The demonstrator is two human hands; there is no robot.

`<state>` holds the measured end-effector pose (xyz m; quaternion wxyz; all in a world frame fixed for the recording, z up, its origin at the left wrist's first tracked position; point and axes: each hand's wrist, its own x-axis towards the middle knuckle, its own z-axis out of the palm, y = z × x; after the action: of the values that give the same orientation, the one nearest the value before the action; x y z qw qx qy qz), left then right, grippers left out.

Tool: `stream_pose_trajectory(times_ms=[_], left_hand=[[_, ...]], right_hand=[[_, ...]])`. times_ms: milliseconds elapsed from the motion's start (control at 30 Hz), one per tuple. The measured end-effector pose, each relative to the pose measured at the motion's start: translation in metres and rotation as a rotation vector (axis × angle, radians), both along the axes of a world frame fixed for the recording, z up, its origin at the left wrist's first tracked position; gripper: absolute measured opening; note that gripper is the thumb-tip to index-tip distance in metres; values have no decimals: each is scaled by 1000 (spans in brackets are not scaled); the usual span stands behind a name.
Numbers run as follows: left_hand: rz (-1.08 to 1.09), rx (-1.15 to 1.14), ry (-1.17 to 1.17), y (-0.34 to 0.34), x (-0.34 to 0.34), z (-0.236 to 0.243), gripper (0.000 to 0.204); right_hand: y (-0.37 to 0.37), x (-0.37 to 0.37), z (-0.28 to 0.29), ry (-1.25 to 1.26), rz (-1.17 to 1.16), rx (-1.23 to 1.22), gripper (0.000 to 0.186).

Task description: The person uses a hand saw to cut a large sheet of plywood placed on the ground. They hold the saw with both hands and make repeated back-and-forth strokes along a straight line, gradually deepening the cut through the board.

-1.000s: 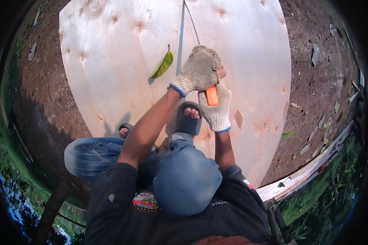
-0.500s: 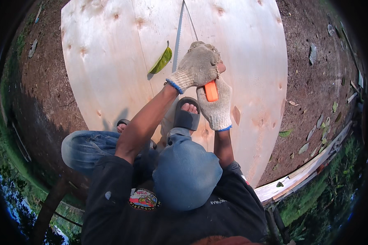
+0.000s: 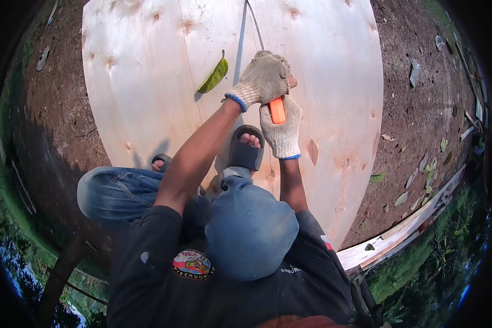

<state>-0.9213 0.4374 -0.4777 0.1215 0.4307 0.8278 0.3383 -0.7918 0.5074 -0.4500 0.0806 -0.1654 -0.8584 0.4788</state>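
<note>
Both my hands wear pale knit work gloves with blue cuffs, with some bare fingertips showing. They are closed together on a handsaw with an orange handle (image 3: 277,111). My left hand (image 3: 263,78) wraps the front of the grip, partly over my right hand (image 3: 282,131), which holds the rear. The saw's thin blade (image 3: 255,24) runs away from me, seen nearly edge-on, and its toothed shadow falls to its left. Beneath lies a large pale plywood sheet (image 3: 333,71). Whether the teeth are inside the wood cannot be made out.
A green leaf (image 3: 213,76) lies on the plywood left of my hands. My sandalled foot (image 3: 247,147) rests on the sheet close behind the saw handle. Brown soil (image 3: 407,109) with scattered leaves surrounds the board, and wooden planks (image 3: 404,232) lie at the lower right.
Both hands and the saw handle have moved slightly away from me along the plywood. The grip is unchanged. The whole view has shifted a little.
</note>
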Motion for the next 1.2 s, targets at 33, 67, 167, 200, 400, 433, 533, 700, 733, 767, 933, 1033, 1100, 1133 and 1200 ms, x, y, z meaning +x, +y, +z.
stream_pose_trajectory(times_ms=[33, 67, 167, 200, 400, 433, 533, 700, 733, 767, 933, 1033, 1100, 1133, 1200], left_hand=[[7, -72, 2, 9, -13, 0, 23], [14, -31, -48, 13, -16, 3, 26], [34, 21, -189, 0, 6, 16, 33], [103, 95, -142, -5, 18, 17, 30], [90, -25, -132, 5, -11, -9, 23], [55, 26, 24, 6, -11, -16, 24], [112, 161, -36, -7, 36, 14, 21], [-12, 8, 47, 2, -7, -17, 17], [-4, 46, -14, 7, -9, -15, 20], [12, 66, -92, 5, -4, -17, 25], [164, 151, -166, -8, 31, 24, 36], [28, -28, -148, 11, -8, -6, 35], [-57, 10, 85, 6, -6, -2, 35], [-7, 45, 30, 0, 12, 6, 34], [96, 117, -55, -12, 34, 21, 31]], right_hand=[[7, -8, -13, 9, -12, 22, 18], [10, -12, -8, -25, -14, 10, 18], [6, 10, 12, -3, 40, 93, 19], [-3, 20, 31, -34, 23, -14, 19], [13, -9, 1, -70, 88, 34, 25], [13, -8, 5, -94, 99, 37, 26], [-4, 26, 37, -69, 41, 35, 25], [8, -8, 8, -167, 65, 8, 23], [13, -8, 9, -143, 64, 11, 23], [11, -3, 12, -136, 72, -4, 22], [-10, 21, 38, 14, -6, -5, 21], [9, -7, 5, -215, -4, -118, 20], [11, 0, 16, -134, 39, -21, 19], [8, 7, 30, -98, 60, 24, 19], [-11, 23, 65, -100, 51, 52, 19]])
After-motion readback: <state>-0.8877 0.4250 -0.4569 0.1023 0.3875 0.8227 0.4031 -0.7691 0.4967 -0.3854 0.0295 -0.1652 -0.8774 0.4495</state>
